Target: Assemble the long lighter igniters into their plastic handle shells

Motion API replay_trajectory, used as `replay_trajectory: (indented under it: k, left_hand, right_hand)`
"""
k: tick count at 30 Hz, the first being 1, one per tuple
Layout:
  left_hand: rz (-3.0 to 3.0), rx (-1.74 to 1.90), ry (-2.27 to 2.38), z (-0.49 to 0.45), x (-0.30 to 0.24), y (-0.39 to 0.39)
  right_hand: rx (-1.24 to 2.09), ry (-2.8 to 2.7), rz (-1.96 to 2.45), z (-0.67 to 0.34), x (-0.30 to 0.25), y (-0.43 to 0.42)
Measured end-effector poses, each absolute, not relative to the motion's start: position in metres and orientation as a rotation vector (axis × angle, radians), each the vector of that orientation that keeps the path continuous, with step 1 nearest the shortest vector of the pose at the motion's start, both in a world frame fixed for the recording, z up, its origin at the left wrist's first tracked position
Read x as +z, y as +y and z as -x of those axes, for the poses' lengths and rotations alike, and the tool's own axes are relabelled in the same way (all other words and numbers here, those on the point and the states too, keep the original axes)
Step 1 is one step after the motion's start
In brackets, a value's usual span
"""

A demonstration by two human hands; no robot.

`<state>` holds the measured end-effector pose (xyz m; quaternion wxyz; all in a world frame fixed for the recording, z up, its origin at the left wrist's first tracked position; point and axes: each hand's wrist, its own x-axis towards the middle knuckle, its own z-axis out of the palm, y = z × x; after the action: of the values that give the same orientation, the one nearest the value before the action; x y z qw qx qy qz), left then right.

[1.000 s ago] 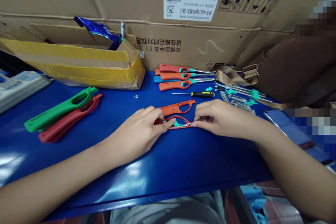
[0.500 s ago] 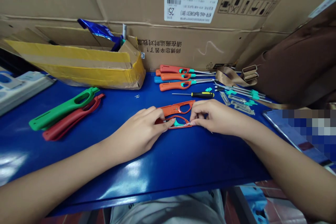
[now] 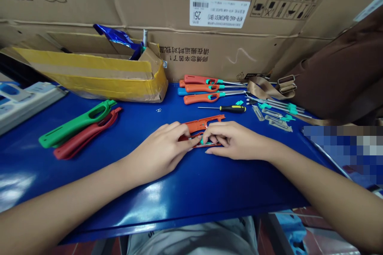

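My left hand (image 3: 166, 145) grips the left end of an orange lighter casing half (image 3: 215, 144) on the table, its thumb and index finger close to the teal trigger (image 3: 202, 140). Bent over the same half from the right is my right hand (image 3: 230, 139), its fingertips on the trigger area and the thumb at the near edge. My fingers cover much of this half and its inner parts. Just behind it lies a second orange casing half (image 3: 203, 123), inner side up, partly behind my left fingers.
Several gas lighters (image 3: 200, 88) lie at the back, near a screwdriver (image 3: 232, 108). To the right are clear fuel tanks (image 3: 278, 122) and metal tubes (image 3: 275, 104). Green (image 3: 76, 125) and red casings (image 3: 86, 133) lie left, before a yellow-taped box (image 3: 119, 85). Small screws (image 3: 158, 110) sit mid-table.
My right hand has shifted left along the casing half, from its right end and the thin wire there to the trigger. My left hand keeps its hold. The view has shifted slightly.
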<state>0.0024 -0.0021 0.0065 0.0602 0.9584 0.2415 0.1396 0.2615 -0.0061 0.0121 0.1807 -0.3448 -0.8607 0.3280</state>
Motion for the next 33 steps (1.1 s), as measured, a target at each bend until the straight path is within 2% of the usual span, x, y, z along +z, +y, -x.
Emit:
replay_trajectory:
  k: [6,13,16,25,33]
  left_hand:
    - [-2.924,0.394,0.747,-0.001,0.006,-0.003]
    - [-3.042,0.371,0.737,-0.001,0.006,-0.004]
    - [-3.065,0.375,0.743,-0.002,0.005,-0.005]
    - [-3.022,0.646,0.599,-0.002,0.007,-0.011]
    - [-2.969,0.615,0.580,-0.006,0.006,-0.014]
  right_hand:
    - [0.923,-2.391,0.971,-0.258,0.011,-0.008]
    - [1.568,-1.956,1.211,-0.267,0.014,-0.001]
    - [1.700,-1.881,1.176,-0.270,0.013,0.002]
    - [1.713,-1.840,1.199,-0.265,0.017,-0.002]
    - [1.695,-1.885,1.235,-0.265,0.019,-0.002]
